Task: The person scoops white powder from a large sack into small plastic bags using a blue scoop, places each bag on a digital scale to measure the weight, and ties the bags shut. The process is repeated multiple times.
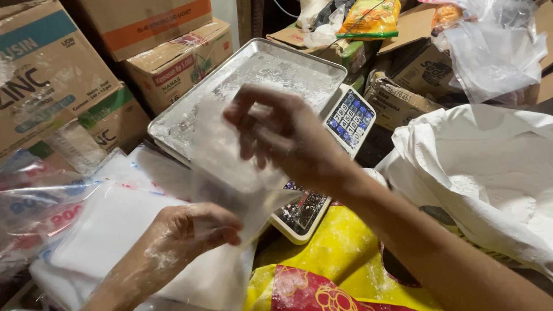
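Far left: stacked cardboard cartons (pixel 55 69), with loose printed plastic wrappers (pixel 34 201) lying below them. Next to those, a flat stack of filled white packets (pixel 109 236) in clear film.

Left hand (pixel 193 227), dusted with white powder, is closed in a pinch on the lower edge of a clear plastic bag (pixel 230 161). The bag hangs in the air between the two hands, in front of the metal weighing tray (pixel 173 124), and looks empty.

Right hand (pixel 282 135) is up at the bag's top edge, fingers curled about it; motion blur hides whether they are inside the mouth or only gripping the rim.

Handling judgement: very light, thin, limp film with no stiffness. Likely slick, more so with powdered fingers, and prone to clinging shut. Best taken at the edges, one hand at each end, as here; it would tear under a sharp pull.

Behind the right hand: a digital scale (pixel 348 118) with a blue keypad, tray powder-streaked. Far right: an open white sack of powder (pixel 489 178). Below: a yellow and red printed sack (pixel 328 270).
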